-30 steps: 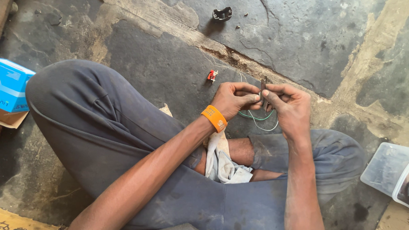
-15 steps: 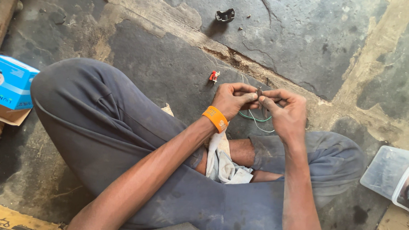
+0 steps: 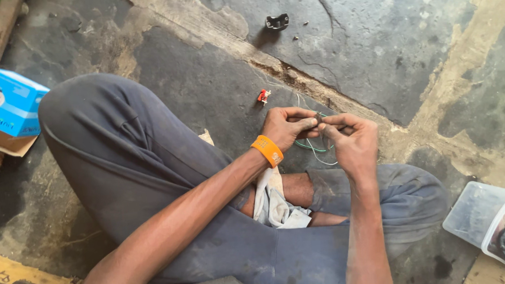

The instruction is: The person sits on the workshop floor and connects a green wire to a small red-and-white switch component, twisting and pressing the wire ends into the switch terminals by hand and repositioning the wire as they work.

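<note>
I sit cross-legged on a cracked concrete floor. My left hand (image 3: 286, 126), with an orange wristband (image 3: 267, 150), and my right hand (image 3: 349, 140) meet fingertip to fingertip above my shins. Between the fingertips they pinch a small dark part (image 3: 318, 118). Thin green and white wires (image 3: 315, 150) hang from it and loop down between the hands. Both hands are closed on the part and wires. A small red and white piece (image 3: 263, 95) lies on the floor just left of my left hand.
A black clip-like part (image 3: 277, 22) lies farther off on the floor. A blue box (image 3: 9, 101) sits at the left on cardboard. A clear plastic tub (image 3: 485, 217) stands at the lower right. A pale cloth (image 3: 275, 200) rests in my lap.
Both hands have stayed together on the wires, shifting slightly; the fingers have closed in tighter around the small part. The view has drifted a little.
</note>
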Demonstrator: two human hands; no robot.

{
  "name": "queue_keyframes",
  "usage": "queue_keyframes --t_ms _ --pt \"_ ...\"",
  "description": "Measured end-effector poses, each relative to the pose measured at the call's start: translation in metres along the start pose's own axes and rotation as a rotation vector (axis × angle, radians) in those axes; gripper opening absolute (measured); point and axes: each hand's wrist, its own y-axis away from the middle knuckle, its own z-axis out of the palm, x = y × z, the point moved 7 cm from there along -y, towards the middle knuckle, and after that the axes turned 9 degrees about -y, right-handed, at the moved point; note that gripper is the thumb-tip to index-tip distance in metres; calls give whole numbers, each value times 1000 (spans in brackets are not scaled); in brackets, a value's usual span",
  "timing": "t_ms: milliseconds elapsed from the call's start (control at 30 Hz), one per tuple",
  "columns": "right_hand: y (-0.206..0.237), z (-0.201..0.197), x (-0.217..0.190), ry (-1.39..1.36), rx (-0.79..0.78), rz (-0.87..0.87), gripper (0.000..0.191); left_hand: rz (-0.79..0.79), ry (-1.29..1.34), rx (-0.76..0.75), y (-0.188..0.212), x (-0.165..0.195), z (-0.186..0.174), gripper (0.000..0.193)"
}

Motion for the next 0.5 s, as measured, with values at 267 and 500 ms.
queue_keyframes --t_ms 267,500 --pt "4 5 -4 25 8 -36 15 6 33 25 3 4 0 19" --pt "0 4 -5 51 16 -25 12 63 -65 47 4 11 1 15"
